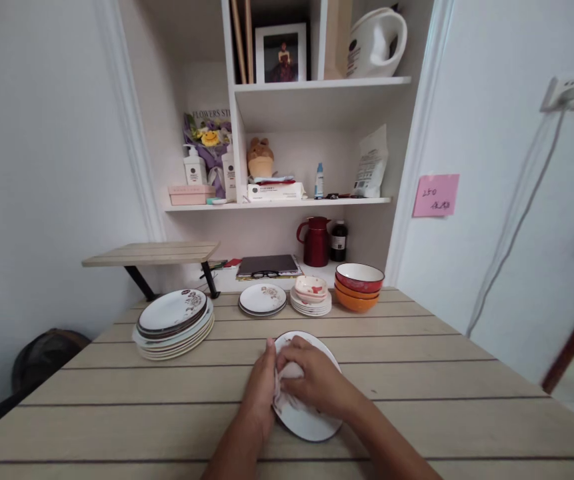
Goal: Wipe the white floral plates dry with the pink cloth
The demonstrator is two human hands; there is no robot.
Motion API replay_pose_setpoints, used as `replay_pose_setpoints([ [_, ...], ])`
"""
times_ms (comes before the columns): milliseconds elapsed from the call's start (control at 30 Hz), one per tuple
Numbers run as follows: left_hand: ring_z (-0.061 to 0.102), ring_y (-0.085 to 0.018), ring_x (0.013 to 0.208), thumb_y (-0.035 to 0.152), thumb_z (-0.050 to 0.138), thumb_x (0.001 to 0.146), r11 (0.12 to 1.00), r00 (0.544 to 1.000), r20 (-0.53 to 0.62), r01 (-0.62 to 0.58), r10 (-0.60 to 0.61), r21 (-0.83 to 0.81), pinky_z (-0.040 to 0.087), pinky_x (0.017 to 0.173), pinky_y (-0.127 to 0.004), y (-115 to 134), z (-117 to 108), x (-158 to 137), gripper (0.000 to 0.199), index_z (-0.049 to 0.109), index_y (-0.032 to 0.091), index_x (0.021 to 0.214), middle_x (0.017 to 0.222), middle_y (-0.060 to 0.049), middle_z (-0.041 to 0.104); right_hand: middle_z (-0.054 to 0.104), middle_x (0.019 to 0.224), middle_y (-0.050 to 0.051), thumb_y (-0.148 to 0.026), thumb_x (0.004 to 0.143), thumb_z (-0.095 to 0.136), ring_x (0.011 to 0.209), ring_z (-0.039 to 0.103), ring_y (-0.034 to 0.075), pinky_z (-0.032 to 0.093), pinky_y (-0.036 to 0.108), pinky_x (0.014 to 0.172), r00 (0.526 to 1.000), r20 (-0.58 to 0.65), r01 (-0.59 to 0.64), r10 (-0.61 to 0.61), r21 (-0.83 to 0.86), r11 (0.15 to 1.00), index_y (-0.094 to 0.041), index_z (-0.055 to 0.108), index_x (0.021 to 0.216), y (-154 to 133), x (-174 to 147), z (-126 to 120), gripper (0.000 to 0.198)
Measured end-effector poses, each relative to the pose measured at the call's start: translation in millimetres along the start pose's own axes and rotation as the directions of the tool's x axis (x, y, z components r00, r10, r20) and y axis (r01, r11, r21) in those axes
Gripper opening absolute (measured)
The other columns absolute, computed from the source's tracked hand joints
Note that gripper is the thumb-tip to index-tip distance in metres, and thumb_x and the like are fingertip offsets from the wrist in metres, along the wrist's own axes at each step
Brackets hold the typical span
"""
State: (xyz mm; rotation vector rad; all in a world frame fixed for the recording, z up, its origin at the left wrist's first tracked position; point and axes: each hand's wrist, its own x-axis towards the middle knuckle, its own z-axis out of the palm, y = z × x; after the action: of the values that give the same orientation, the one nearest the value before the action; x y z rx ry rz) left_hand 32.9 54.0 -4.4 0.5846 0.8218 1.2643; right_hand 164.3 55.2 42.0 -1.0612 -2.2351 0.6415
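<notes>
A white plate [311, 423] with a dark rim lies in front of me on the slatted table [167, 413]. My left hand [261, 383] grips its left edge, thumb pointing up along the rim and the other fingers mostly hidden. On the plate's left half, my right hand [319, 380] has its fingers bent around a crumpled pale cloth [287, 398], pressed against the surface. Part of the cloth is covered by that hand.
At the left is a tall plate stack [177, 333]. Farther back sit a smaller pair of plates [263, 299], small dishes with saucers [311, 297] and stacked red and orange bowls [359, 287]. A raised wooden stand [151, 253] and a red jug [316, 241] are behind.
</notes>
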Motion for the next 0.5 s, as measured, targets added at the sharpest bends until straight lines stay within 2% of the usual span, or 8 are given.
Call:
replay_pose_setpoints([
  [133,0.070,-0.024,0.079,0.061,0.057,0.079,1.000,1.000,0.027,-0.006,0.006,0.011,0.053,0.072,-0.033,0,2,0,0.058,0.064,0.013,0.111,0.087,-0.011,0.074,0.055,0.100,0.000,-0.012,0.069,0.062,0.091,0.057,0.016,0.039,0.026,0.080,0.994,-0.107,-0.031,0.025,-0.057,0.998,-0.027,0.066,0.090,0,8,12,0.026],
  [300,0.070,-0.025,0.075,0.063,0.058,0.078,0.993,0.999,0.005,-0.036,0.035,0.113,0.053,0.069,-0.033,-1,3,-1,0.061,0.064,0.012,0.112,0.083,-0.012,0.074,0.055,0.100,0.000,-0.021,0.075,0.061,0.086,0.058,0.015,0.038,0.026,0.075,0.964,-0.197,-0.201,0.176,-0.113,0.973,-0.029,0.065,0.093,15,7,-4,0.020],
  [400,0.070,-0.027,0.079,0.063,0.058,0.077,0.984,0.999,0.016,-0.049,0.047,0.171,0.052,0.074,-0.035,-1,3,-4,0.064,0.065,0.011,0.113,0.087,-0.014,0.075,0.057,0.095,0.000,-0.022,0.072,0.062,0.083,0.058,0.016,0.036,0.027,0.071,0.962,-0.119,-0.262,0.244,-0.177,0.949,-0.028,0.066,0.091,23,-1,-20,0.020],
  [500,0.070,-0.028,0.083,0.064,0.060,0.075,0.978,0.998,0.040,-0.060,0.053,0.202,0.051,0.078,-0.037,0,3,-5,0.065,0.066,0.011,0.112,0.090,-0.015,0.074,0.060,0.092,-0.001,-0.019,0.065,0.066,0.084,0.057,0.017,0.035,0.026,0.071,0.982,0.059,-0.166,0.181,-0.200,0.966,-0.028,0.066,0.087,23,-10,-30,0.024],
])
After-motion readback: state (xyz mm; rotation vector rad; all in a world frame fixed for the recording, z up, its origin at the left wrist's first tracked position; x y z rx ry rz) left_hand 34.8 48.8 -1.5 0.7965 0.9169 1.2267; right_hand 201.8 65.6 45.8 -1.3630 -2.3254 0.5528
